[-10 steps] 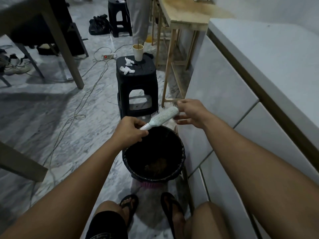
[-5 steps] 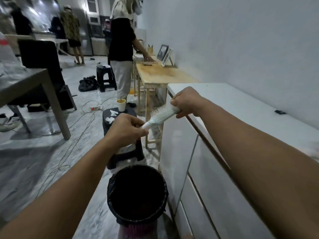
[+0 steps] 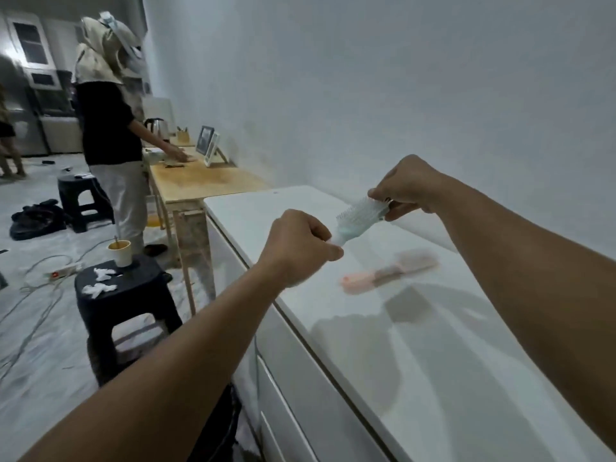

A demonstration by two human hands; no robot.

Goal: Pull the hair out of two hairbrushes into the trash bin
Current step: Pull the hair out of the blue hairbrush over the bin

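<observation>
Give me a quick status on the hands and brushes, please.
Left hand grips white brush handle; right hand pinches its head. Pink brush on counter. Nothing blocking.

a long glossy white cabinet top (image 3: 416,345) runs along the wall, with drawer fronts below its edge. a blurred pink plastic hairbrush (image 3: 390,270) lies flat on it, handle toward the cabinet's front edge. beyond it a light wooden table (image 3: 213,181) butts against the cabinet's far end and carries a propped framed picture (image 3: 205,141) and a metal kettle (image 3: 156,127). on the pale marble floor (image 3: 30,378) stands a black plastic stool (image 3: 133,295) bearing a paper cup (image 3: 119,253) and crumpled white tissues (image 3: 100,281).
</observation>
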